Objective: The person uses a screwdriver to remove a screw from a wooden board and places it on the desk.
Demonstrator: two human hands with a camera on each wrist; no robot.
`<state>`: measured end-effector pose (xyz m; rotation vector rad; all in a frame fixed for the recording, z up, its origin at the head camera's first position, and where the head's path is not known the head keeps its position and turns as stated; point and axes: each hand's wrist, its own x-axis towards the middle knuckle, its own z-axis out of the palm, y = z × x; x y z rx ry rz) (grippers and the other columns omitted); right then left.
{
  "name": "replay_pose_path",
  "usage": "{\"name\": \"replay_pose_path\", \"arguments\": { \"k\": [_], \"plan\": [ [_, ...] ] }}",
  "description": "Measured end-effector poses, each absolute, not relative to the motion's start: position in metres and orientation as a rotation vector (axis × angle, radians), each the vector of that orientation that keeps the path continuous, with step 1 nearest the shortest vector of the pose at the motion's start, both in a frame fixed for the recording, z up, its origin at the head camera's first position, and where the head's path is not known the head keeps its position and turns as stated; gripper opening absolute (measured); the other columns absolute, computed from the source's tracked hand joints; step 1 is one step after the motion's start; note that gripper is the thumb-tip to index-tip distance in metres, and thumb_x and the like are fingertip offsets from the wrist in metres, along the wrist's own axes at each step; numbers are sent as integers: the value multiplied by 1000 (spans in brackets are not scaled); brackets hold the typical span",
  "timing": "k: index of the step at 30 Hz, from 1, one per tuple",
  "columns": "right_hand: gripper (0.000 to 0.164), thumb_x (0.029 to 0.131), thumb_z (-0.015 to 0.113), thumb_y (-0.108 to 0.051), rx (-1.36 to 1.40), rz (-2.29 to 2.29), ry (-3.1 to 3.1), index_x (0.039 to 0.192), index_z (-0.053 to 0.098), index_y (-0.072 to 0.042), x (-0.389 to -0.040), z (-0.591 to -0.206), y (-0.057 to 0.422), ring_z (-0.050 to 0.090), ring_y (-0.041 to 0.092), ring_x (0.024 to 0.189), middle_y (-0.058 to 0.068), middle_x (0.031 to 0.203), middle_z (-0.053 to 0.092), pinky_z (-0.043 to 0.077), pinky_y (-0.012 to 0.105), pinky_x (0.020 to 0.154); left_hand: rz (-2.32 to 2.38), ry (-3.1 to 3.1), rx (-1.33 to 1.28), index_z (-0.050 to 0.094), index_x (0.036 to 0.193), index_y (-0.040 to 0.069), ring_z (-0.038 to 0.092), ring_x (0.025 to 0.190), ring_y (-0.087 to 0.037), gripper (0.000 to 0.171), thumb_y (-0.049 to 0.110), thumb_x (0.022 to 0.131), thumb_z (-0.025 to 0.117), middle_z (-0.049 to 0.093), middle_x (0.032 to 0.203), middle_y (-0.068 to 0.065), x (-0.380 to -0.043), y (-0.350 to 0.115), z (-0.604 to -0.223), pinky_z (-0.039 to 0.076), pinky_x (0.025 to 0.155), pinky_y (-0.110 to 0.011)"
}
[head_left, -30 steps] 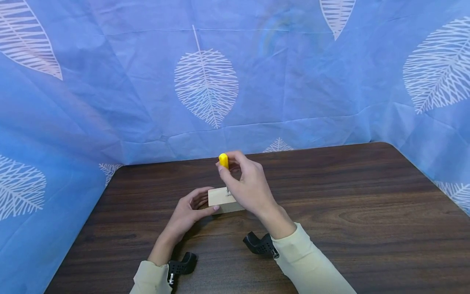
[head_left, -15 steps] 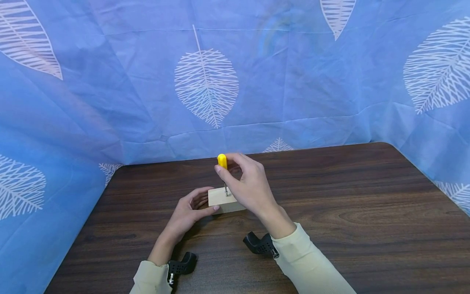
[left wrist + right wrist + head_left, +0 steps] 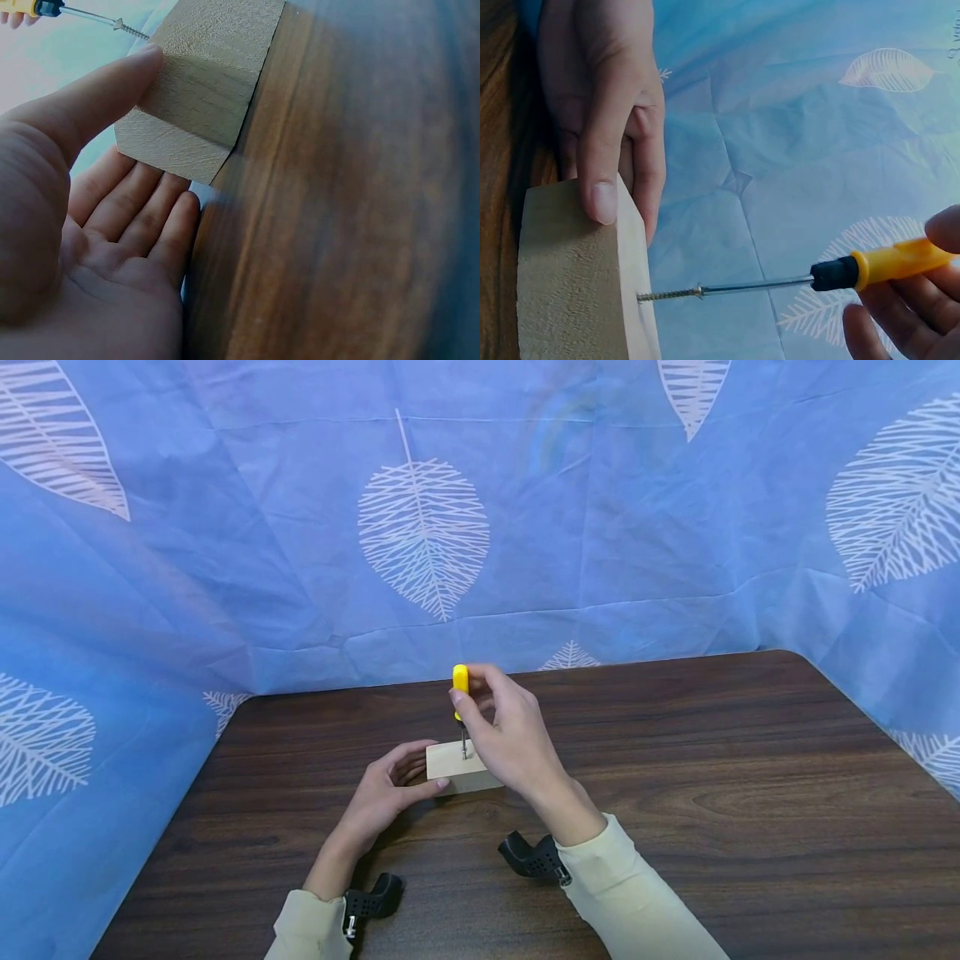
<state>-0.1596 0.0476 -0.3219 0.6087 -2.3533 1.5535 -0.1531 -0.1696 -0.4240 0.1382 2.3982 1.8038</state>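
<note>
A pale wooden block (image 3: 467,783) lies on the dark table in front of me. My left hand (image 3: 378,793) grips its left end, thumb on the near side and fingers behind. A screw (image 3: 667,295) stands in the block's top face, much of its thread still showing. Between thumb and fingertips, my right hand (image 3: 517,735) holds a screwdriver (image 3: 896,266) with a yellow handle and black collar. Its metal shaft meets the screw head, in line with the screw. In the left wrist view the screw (image 3: 133,31) shows beyond my left thumb. My right hand hides the block's right end.
The dark wood-grain table (image 3: 712,777) spreads around the block, its far edge close to a blue cloth (image 3: 637,527) printed with white leaves. Black wrist mounts (image 3: 375,897) stick out from both pale sleeves.
The screwdriver handle first tilts slightly left, then swings right and stands more upright, with more of it showing below my right thumb. My left hand and the block stay in place.
</note>
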Motion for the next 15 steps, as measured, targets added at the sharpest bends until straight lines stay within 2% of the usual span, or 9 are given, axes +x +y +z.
{"name": "replay_pose_path", "arguments": {
  "k": [6,11,15],
  "plan": [
    [29,110,59,-22,566,1534,-2331,135,58,-7,-162,-324,47,67,20,100,6,114,69,58,38,85,1806,2402,146,63,149,21,60,144,-31,58,20,95,85,66,150,-9,-154,-169,-424,49,122,-54],
    [28,110,64,-24,558,1490,-2346,132,62,-7,-162,-324,47,68,20,102,5,113,70,58,36,85,1804,2402,142,63,149,20,60,143,-31,58,19,95,85,66,149,-9,-154,-169,-423,49,122,-55],
    [29,109,67,-22,546,1513,-2348,134,63,-8,-162,-323,47,69,18,101,4,114,73,56,32,78,1805,2400,137,63,149,20,60,144,-31,58,19,95,85,66,150,-9,-154,-169,-423,49,122,-55]
  ]
}}
